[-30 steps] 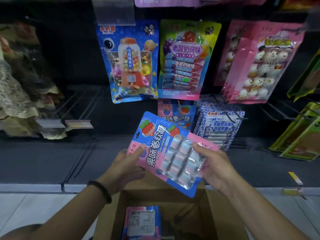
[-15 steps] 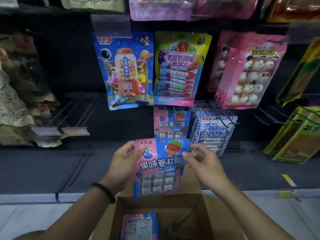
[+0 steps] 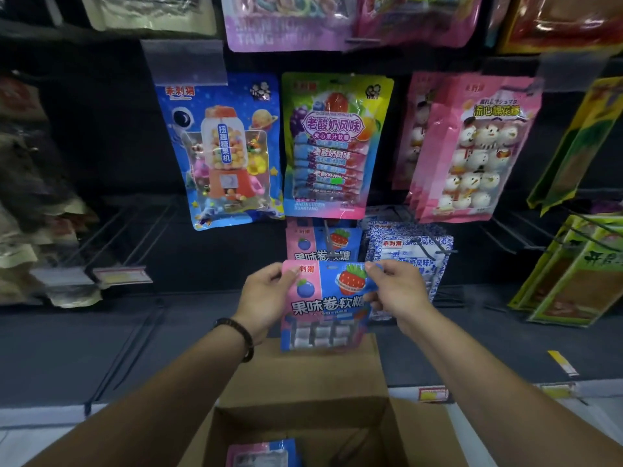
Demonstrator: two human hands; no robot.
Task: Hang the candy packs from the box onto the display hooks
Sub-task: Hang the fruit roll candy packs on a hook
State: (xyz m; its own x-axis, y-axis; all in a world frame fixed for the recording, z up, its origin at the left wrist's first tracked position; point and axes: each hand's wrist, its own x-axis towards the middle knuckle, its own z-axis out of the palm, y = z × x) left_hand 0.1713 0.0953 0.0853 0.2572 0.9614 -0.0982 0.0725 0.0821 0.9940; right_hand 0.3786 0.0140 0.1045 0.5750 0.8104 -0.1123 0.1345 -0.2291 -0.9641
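Observation:
A pink-and-blue candy pack [image 3: 325,308] with a blueberry and a strawberry printed on it is held upright in front of the display. My left hand [image 3: 268,298] grips its upper left corner and my right hand [image 3: 399,291] pinches its upper right corner. Just behind and above it, a matching pack [image 3: 322,242] hangs on a display hook [image 3: 326,230]. Below, the open cardboard box [image 3: 303,429] holds another pink-and-blue pack [image 3: 263,453], back side up.
Hanging bags fill the wall: a blue gumball-machine bag [image 3: 222,150], a green-pink bag [image 3: 332,146], pink marshmallow bags [image 3: 472,150], blue-white patterned packs [image 3: 409,251], green bags [image 3: 573,271] at right. Bare hooks [image 3: 128,230] jut out at left.
The pack went from tilted to upright and rose toward the hook with the matching pack. Both hands shifted to its top corners, and the view tilted up.

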